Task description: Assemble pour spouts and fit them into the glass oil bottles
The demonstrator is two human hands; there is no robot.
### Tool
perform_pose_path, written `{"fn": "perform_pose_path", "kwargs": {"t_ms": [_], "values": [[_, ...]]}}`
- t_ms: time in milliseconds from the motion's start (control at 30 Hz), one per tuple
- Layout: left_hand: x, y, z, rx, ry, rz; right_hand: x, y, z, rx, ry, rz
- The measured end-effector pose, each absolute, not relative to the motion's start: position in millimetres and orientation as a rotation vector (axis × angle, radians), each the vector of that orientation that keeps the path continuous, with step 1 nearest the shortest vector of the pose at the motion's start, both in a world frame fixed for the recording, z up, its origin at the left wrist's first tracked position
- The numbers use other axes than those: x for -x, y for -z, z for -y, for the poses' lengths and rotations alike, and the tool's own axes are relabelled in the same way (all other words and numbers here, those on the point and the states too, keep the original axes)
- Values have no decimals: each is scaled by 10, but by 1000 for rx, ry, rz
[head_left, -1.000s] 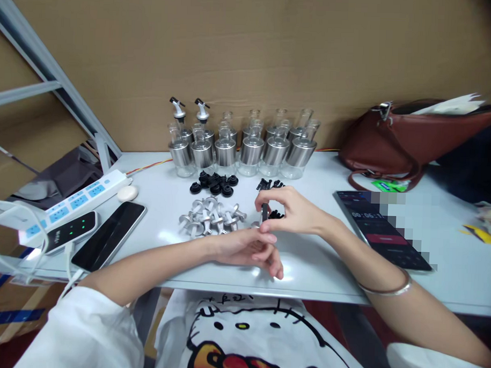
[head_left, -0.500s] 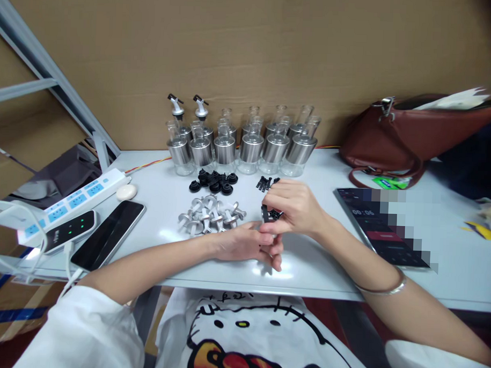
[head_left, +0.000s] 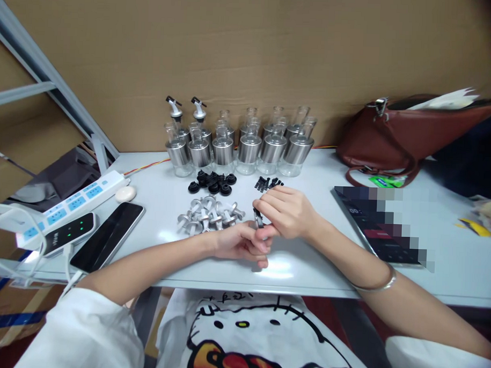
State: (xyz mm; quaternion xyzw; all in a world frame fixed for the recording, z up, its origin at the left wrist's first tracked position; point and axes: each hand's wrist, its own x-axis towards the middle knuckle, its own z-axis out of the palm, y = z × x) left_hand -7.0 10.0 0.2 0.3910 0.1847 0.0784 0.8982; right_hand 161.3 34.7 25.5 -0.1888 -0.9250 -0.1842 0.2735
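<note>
In front of me my left hand (head_left: 241,242) and my right hand (head_left: 288,211) meet over the table. Between their fingertips is a bottle pourer spout, of which a black lever (head_left: 258,215) shows; most of the rest is covered by fingers. My left fingers are curled under it, and my right hand presses on it from above. Left of the hands lies a pile of silver pourer spouts (head_left: 212,216). Behind that is a heap of black stoppers (head_left: 214,183). Small black levers (head_left: 265,183) lie just beyond my right hand.
Two rows of glass bottles with steel sleeves (head_left: 249,149) stand at the back; two carry finished-looking pourers (head_left: 198,110). A phone (head_left: 109,237) and power strip (head_left: 75,202) lie left. At right are a tablet (head_left: 359,220), partly pixelated, and a brown bag (head_left: 412,128).
Both hands have shifted slightly left, still joined around the pourer spout. The black lever has moved left with them and now leans more. The piles look the same.
</note>
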Motion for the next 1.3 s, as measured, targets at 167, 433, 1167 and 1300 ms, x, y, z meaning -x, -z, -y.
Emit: {"fn": "perform_pose_path", "kwargs": {"t_ms": [167, 433, 1167, 1300], "values": [[37, -41, -52, -963, -145, -396, -1607, -280, -296, 533, 408, 2346], [18, -97, -39, -965, -163, -424, -1630, -365, -414, 1137, 142, 2089], [21, -67, -47, -930, -174, -407, -1822, -228, -708, 2197, -161, 2091], [19, -68, -48, -923, -175, -400, -1820, -287, -671, 2113, -48, 2049]]}}
